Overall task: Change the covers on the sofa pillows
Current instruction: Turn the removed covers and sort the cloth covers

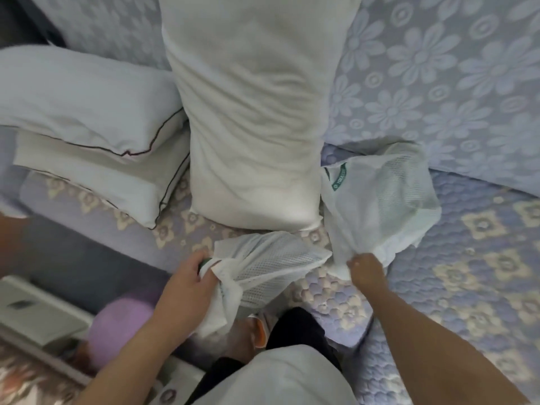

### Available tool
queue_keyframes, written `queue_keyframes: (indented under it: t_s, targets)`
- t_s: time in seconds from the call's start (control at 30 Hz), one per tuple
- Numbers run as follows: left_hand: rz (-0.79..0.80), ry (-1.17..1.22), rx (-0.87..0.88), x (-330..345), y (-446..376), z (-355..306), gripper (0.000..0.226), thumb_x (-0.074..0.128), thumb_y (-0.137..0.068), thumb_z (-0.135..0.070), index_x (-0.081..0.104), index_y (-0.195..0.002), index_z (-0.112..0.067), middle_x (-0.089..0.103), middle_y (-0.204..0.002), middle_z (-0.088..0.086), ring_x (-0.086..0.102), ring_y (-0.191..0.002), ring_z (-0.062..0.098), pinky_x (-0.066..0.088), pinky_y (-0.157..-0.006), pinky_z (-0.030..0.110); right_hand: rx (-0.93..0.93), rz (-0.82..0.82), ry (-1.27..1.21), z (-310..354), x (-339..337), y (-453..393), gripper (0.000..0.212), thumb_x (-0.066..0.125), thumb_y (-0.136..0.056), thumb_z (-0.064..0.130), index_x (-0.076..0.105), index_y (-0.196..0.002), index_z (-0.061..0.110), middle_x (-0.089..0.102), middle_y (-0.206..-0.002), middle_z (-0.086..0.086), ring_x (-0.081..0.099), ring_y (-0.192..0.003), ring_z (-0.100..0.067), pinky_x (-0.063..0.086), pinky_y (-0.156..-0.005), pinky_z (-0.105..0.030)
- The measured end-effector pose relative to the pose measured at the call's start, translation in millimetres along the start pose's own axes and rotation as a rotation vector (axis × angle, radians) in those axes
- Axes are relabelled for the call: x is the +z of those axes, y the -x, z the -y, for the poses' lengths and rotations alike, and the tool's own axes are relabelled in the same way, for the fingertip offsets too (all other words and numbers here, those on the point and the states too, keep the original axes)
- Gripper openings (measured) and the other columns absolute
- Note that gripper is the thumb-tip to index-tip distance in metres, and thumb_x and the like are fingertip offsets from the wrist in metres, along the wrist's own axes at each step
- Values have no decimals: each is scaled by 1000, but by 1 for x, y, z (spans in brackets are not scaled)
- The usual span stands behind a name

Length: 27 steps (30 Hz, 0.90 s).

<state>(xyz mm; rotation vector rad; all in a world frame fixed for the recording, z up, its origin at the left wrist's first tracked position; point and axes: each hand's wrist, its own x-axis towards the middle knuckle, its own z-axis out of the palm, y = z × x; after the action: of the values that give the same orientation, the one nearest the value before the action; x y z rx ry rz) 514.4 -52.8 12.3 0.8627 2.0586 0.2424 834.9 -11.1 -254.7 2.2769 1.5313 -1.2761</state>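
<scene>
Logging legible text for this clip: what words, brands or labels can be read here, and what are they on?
Green label on the white mesh cover in the right hand: white lettering, too blurred to read.
Green patch at the left hand on the same cover: no text readable.
Nothing else bears text.

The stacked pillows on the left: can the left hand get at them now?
Probably not at once: the left hand grips the mesh cover. Once it lets go, nothing seems to block the stacked pillows.
</scene>
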Motion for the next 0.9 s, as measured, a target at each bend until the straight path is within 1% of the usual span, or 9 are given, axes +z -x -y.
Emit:
queue_keyframes:
  t_s: [0.07, 0.13, 0.27, 0.47, 0.53, 0.6, 0.7, 0.8, 0.9]
  targets:
    - [1, -7, 11, -13, 2, -2, 12, 58, -98, -26, 58, -89, -20, 66, -81, -4, 61, -75, 17, 50, -71, 41, 142, -129, -161, 21, -30, 25, 21, 59, -96, 28, 60, -106, 10, 64, -96, -13, 65, -81, -33, 58, -65, -43]
    - [4, 11, 27, -21, 2, -4, 14, 57, -99, -26, 57, -90, -16, 64, -84, 2, 59, -76, 18, 50, -76, 45, 230, -144, -260, 39, -56, 44, 31, 60, -92, 14, 52, -121, 10, 59, -104, -11, 61, -82, -31, 49, -55, -31]
    - [-14, 98, 84, -43, 8, -15, 14, 57, -100, -31, 59, -92, -19, 66, -87, 1, 63, -82, 19, 49, -76, 41, -64, -356, 15, 79, -136, 97, 41, 50, -91, 15, 65, -129, 11, 69, -117, -20, 66, -102, -39, 51, -84, -39]
    - [53, 208, 284, -124, 0, -22, 10, 63, -98, -27, 58, -89, -30, 63, -87, -1, 60, -79, 19, 47, -71, 37, -345, -764, -54, 201, -246, 229, 20, 57, -95, 8, 70, -108, 16, 71, -84, -12, 66, -77, -31, 41, -65, -31]
    - [138, 266, 358, -156, -1, -28, 13, 66, -95, -25, 63, -98, -37, 65, -92, -6, 65, -80, 7, 49, -66, 22, -392, -713, -247, 251, -248, 275, 19, 51, -100, 12, 63, -89, 21, 62, -75, 3, 57, -66, -2, 37, -58, -18]
    - [290, 200, 496, -186, 1, -31, 36, 73, -89, -32, 60, -119, -47, 63, -109, -19, 61, -87, -15, 44, -65, 5, -374, -668, -417, 304, -234, 316, 24, 49, -101, 12, 57, -79, 13, 55, -70, 2, 47, -56, -3, 36, -55, -15]
    - [516, 44, 668, -228, 12, -37, 68, 78, -70, -57, 48, -132, -60, 59, -123, -34, 53, -107, -23, 41, -84, 4, -465, -525, -516, 390, -197, 370, 22, 52, -99, 14, 59, -79, 8, 58, -64, 7, 47, -54, -2, 35, -51, -16]
    - [544, -157, 796, -265, 25, -42, 11, 66, -84, -50, 59, -92, -49, 66, -89, -31, 60, -88, -12, 43, -72, 14, -590, -319, -452, 455, -164, 412, 19, 54, -95, 12, 62, -79, 9, 65, -74, -2, 58, -64, -3, 40, -58, -16]
    - [433, -256, 833, -304, 13, -27, 22, 49, -91, -42, 55, -70, -38, 60, -73, -12, 59, -74, 6, 41, -65, 32, -649, -285, -377, 481, -159, 428, 21, 55, -96, 12, 60, -75, 10, 63, -74, -2, 55, -63, -4, 38, -59, -19]
